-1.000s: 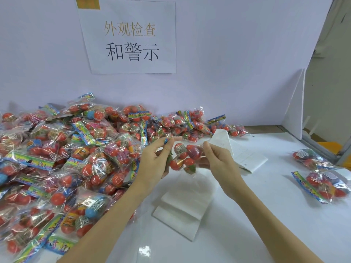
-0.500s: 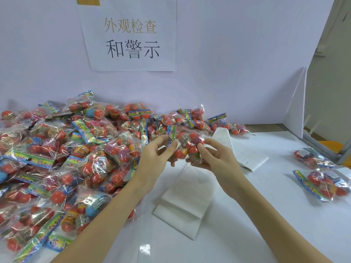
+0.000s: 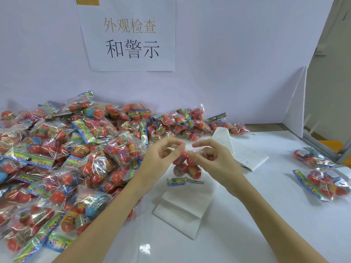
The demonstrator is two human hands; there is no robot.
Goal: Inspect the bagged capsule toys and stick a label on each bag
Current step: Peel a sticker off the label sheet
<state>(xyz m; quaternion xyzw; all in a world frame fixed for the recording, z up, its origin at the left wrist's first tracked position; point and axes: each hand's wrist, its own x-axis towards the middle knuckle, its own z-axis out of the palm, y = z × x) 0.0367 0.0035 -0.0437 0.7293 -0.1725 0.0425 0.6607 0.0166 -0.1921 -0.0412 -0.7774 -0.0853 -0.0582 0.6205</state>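
Whereas half a second ago the bag [image 3: 185,168] was held level between the hands, it is now hung upside down above the white sheets [image 3: 182,204] on the counter [image 3: 256,215], its printed header lowest. Its clear upper edge is pinched by the left hand [image 3: 161,158] and the right hand [image 3: 210,158], fingers curled. Inspection seems under way; no label is seen on it yet. Farther right, two bags [image 3: 321,177] are set aside. Left and behind, the unsorted pile [image 3: 66,152] crowds the space below the wall sign [image 3: 131,35].
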